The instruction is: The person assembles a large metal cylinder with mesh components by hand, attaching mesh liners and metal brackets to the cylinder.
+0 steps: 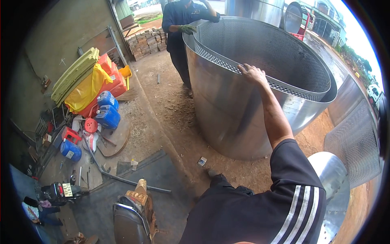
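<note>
My right hand reaches forward, its fingers curled over the rim of a perforated metal cylinder. This cylinder sits inside a wide, smooth metal drum that stands on the dirt floor. The perforated wall rises a little above the drum's near edge, and a gap shows between the two at the right. Part of my fingertips is hidden behind the rim. My left hand is out of view. Across the drum, another person's gloved hand rests at the far left rim.
A co-worker stands behind the drum's left side. Perforated sheet and a shiny metal disc lie at the right. A motorbike seat, blue jugs, a red stool and stacked bricks are on the left.
</note>
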### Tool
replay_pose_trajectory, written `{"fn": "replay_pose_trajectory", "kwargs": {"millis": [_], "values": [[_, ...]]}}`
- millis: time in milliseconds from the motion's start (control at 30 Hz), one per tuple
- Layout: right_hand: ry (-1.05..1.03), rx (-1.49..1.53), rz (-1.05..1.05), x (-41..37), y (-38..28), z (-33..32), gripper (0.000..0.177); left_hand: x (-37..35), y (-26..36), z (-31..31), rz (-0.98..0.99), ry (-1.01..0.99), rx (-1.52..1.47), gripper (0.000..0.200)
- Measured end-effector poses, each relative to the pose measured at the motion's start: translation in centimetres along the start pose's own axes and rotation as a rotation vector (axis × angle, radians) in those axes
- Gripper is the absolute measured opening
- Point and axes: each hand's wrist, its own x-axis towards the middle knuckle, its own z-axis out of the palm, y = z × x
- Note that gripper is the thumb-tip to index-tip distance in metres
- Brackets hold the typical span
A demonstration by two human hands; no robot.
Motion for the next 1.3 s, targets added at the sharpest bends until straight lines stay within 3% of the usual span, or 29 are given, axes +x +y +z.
{"fn": "replay_pose_trajectory", "kwargs": {"millis": [400, 867, 1033, 1133, 1300], "values": [[-0.01, -0.009, -0.004, -0.1, -0.1, -0.1, 0.077, 1.3, 1.1, -2.2, -0.011, 0.05, -0.061, 0.075], [0.008, -0.04, -0.013, 0.9, 0.7, 0.7, 0.081, -4.4, 2.2, 1.3, -0.153, 0.021, -0.228, 0.075], [-0.015, -0.089, -0.112, 1.9, 1.7, 1.4, 0.073, -7.6, 3.1, 3.4, -0.217, -0.016, -0.295, 0.075], [-0.01, -0.107, -0.048, 2.7, 1.8, 1.9, 0.07, -9.1, 3.8, 4.1, -0.252, -0.031, -0.332, 0.075], [-0.021, -0.061, -0.045, 3.1, 2.3, 1.9, 0.079, -11.2, 4.8, 4.9, -0.3, -0.056, -0.381, 0.075]]}}
